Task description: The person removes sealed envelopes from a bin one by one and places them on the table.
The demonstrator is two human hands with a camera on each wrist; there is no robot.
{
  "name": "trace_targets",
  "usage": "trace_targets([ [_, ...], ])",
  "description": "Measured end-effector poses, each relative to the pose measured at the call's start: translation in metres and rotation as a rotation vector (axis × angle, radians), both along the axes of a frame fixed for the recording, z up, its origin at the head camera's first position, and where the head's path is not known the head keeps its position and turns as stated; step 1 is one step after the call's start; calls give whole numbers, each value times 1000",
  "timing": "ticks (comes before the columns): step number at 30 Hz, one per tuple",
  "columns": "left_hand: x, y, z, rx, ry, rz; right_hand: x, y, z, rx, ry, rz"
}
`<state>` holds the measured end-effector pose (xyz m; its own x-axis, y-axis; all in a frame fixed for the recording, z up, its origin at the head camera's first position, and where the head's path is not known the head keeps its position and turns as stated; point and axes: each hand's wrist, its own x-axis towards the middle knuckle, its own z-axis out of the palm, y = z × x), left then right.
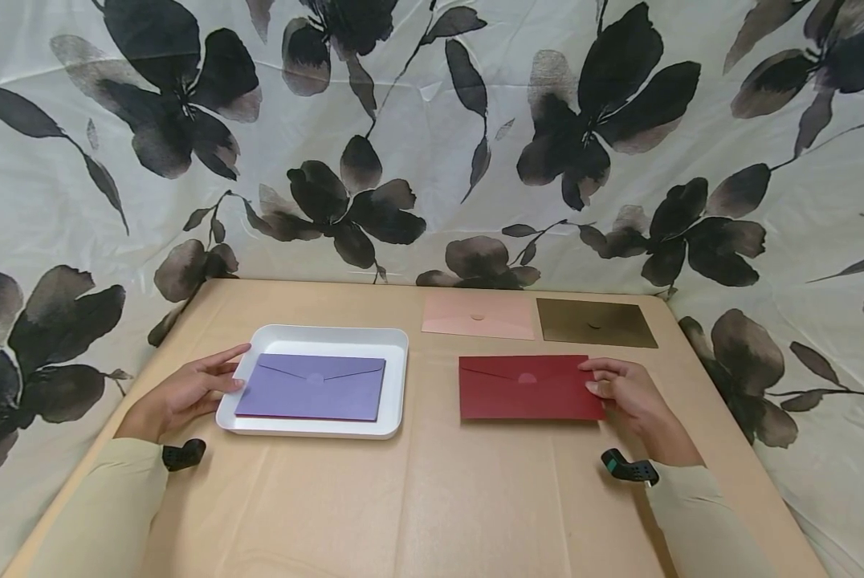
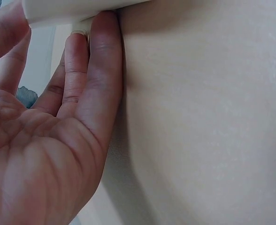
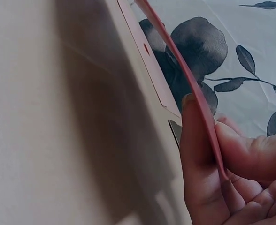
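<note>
R hand (image 1: pixel 623 393) pinching red env. (image 1: pixel 524 390) at its edge, L hand (image 1: pixel 186 393) gripping white tray (image 1: pixel 319 340), purple env. (image 1: pixel 312 395) lying inside

Left sleeve (image 1: pixel 95 514): long, plain, kind of a pale cream, runs right down to my wrist
Right sleeve (image 1: pixel 710 518): same pale cream stuff, matches the other one
Left wrist gadget (image 1: pixel 184 455): chunky little black thing by my cuff
Right wrist gadget (image 1: pixel 629 467): black too, but with a teal-green patch
My left hand (image 1: pixel 193 392) and right hand (image 1: pixel 625 387): just bare
</note>
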<state>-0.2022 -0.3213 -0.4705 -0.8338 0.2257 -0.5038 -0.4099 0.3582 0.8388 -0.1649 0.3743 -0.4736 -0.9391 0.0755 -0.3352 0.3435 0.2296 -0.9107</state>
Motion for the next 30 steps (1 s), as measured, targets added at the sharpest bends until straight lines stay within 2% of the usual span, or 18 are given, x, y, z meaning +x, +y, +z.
trace_targets([
  [21,0,1,1,-19,6,-4,1,19,-6,3,-19,-6],
  [30,-1,-1,-2,-17,6,-5,1,27,-3,19,-13,-2],
])
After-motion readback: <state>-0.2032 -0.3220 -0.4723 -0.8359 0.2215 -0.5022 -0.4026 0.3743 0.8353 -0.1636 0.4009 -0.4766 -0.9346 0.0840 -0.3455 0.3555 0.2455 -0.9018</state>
